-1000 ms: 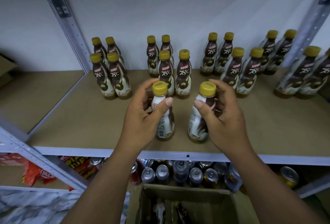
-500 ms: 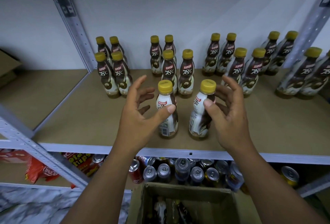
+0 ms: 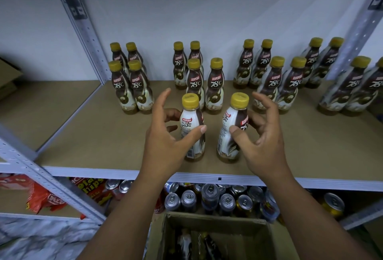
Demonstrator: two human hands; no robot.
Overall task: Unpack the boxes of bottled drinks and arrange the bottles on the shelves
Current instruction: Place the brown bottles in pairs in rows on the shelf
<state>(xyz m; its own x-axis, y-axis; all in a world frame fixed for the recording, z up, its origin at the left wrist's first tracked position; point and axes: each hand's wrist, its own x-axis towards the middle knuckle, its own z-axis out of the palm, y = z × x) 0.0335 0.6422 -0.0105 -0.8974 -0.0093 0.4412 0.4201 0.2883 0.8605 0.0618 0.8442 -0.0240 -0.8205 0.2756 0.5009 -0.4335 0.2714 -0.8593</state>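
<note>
White wall (image 3: 186, 0) and grey perforated posts (image 3: 83, 23) frame a tan shelf board (image 3: 99, 135). Near its front edge stand two coffee bottles, each upright with its long axis vertical and its yellow cap up. The left bottle (image 3: 189, 120) shows its "Kopiko 78°C" label to the camera; the right bottle (image 3: 232, 118) has its label turned off to the right. They stand side by side with a gap between them.

Both hands are loosely spread around these two. The left hand (image 3: 165, 141) has its forefinger raised clear, its other fingers behind the left bottle and its thumb across the front. The right hand (image 3: 267, 143) is clawed wide, thumb before the right bottle and fingers beside it. Neither hand closes on a bottle; whether the thumbs touch I cannot tell.

Behind them stand sixteen more bottles, all upright, in four blocks of four: a left block (image 3: 132, 85), a middle block (image 3: 215, 85), a third block (image 3: 275, 81) and a far-right block (image 3: 352, 89), whose last bottle is cut by the frame edge.

Below the front edge sits an open cardboard box (image 3: 217, 220) with a few bottles in its dark inside, too dim to count. On the lower shelf are crowded drink cans (image 3: 188, 200) and red snack bags (image 3: 41, 199).
</note>
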